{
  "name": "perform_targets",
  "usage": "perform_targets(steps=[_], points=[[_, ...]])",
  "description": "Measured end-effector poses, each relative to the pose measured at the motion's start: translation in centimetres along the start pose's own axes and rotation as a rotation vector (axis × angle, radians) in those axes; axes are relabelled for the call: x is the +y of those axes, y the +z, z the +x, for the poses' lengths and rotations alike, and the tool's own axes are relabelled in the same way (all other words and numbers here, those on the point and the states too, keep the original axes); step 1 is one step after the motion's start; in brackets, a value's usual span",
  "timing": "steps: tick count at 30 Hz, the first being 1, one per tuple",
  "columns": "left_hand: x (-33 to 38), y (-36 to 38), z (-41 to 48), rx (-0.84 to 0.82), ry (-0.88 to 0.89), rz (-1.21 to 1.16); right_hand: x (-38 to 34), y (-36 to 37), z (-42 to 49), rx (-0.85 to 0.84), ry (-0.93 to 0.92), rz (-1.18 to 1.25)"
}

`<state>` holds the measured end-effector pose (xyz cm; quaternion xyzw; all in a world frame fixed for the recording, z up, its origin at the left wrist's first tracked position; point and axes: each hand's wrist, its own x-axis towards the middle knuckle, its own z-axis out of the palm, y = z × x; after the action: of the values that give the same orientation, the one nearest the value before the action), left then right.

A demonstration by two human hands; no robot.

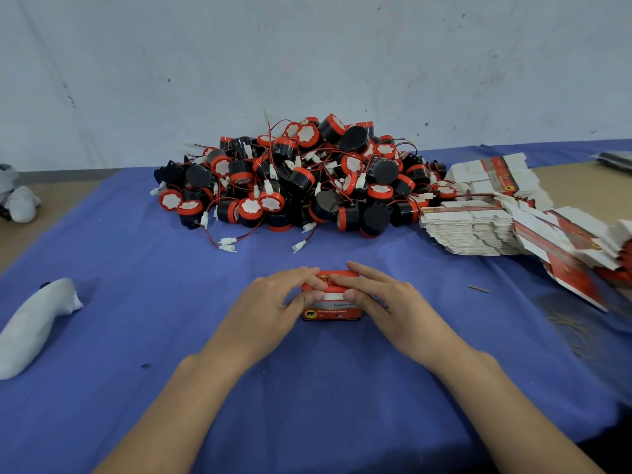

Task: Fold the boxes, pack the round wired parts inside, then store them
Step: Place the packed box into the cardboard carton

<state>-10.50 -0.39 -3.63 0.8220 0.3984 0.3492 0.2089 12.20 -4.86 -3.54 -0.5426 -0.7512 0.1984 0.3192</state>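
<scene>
Clutter first: behind the hands sits a heap of round wired parts [301, 179], black bodies with red rims and white caps. Their red-and-black leads with white plugs spill toward the front, and there are far too many to count. To its right, flat box blanks [478, 227] lie in slumped stacks, fanning out toward the right edge, again beyond counting. A strip of blue cloth [136, 302] separates the heap from the hands. One white cloth bundle [37, 319] lies at the near left, and a second white bundle [20, 200] sits farther back on bare tabletop. One thin stick [478, 289] lies right of the hands.

Now the centre: one folded box [331, 311], red with a white band, stands on the cloth in front of the heap. Two hands are on it. The left hand [270, 309] and right hand [393, 302] both grasp it, fingers curled over its top, thumbs pressed to its front face. The cloth covers most of a tan table [581, 186], and a scuffed white wall [307, 63] rises right behind.
</scene>
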Motion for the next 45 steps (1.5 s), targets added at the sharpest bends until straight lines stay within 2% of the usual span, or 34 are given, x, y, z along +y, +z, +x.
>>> perform_targets(steps=[5,11,28,36,39,45], points=[[0.1,0.0,-0.6,0.01,0.024,0.0,-0.3,-0.3,-0.6,-0.004,-0.073,-0.14],[0.0,-0.2,-0.6,-0.06,0.033,-0.013,0.2,-0.3,-0.7,-0.031,-0.072,-0.126],[-0.1,0.2,-1.0,0.006,-0.013,-0.172,0.5,0.1,-0.9,-0.016,-0.09,-0.134],[-0.7,0.5,-1.4,-0.033,-0.058,-0.184,0.5,0.3,-1.0,-0.004,-0.069,-0.079],[-0.8,0.4,-1.5,-0.076,-0.03,-0.071,0.7,0.4,-0.9,0.003,-0.086,-0.046],[-0.5,0.4,-1.2,-0.018,0.016,-0.017,0.8,0.8,-0.2,0.048,0.002,0.227]])
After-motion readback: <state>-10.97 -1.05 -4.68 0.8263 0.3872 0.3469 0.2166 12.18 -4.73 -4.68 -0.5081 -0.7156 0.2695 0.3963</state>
